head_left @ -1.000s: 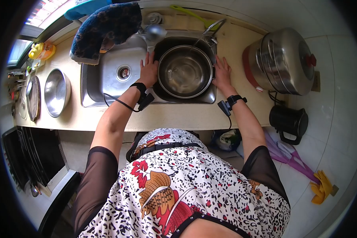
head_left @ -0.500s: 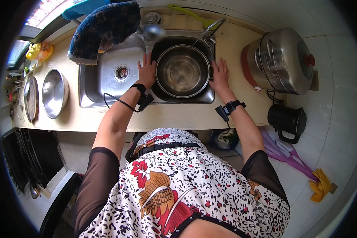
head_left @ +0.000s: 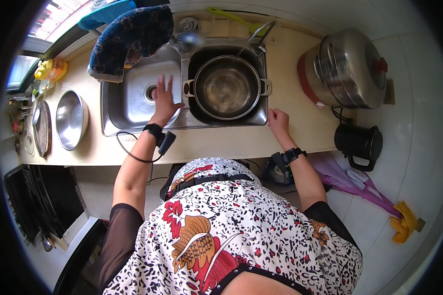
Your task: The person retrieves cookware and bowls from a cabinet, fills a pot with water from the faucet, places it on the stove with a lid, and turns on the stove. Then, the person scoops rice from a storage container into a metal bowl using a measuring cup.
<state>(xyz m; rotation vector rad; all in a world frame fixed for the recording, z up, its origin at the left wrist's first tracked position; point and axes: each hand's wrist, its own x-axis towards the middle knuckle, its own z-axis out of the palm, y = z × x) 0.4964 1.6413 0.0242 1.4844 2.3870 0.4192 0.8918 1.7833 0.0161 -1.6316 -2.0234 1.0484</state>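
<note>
A steel pot point(head_left: 226, 87) with two side handles sits in the right basin of the sink point(head_left: 182, 118), water running into it from the faucet point(head_left: 266, 32). Over the left basin, near its drain, my left hand point(head_left: 166, 102) has its fingers spread and holds nothing; it is apart from the pot's left handle. My right hand point(head_left: 279, 121) is at the sink's front right corner, below the right handle and off the pot. Its fingers are curled, and whether anything is inside them is hidden.
A large steel steamer point(head_left: 349, 69) with a red base stands on the right, a black kettle point(head_left: 359, 146) below it. On the left are a steel bowl point(head_left: 71, 120), a round board point(head_left: 43, 129) and a yellow container point(head_left: 50, 70). A dark blue cloth point(head_left: 133, 39) overhangs the left basin.
Both hands have come off the pot's sides, uncovering its handles. My left hand has moved left over the other basin. My right hand has moved down toward the counter's front, its fingers now curled.
</note>
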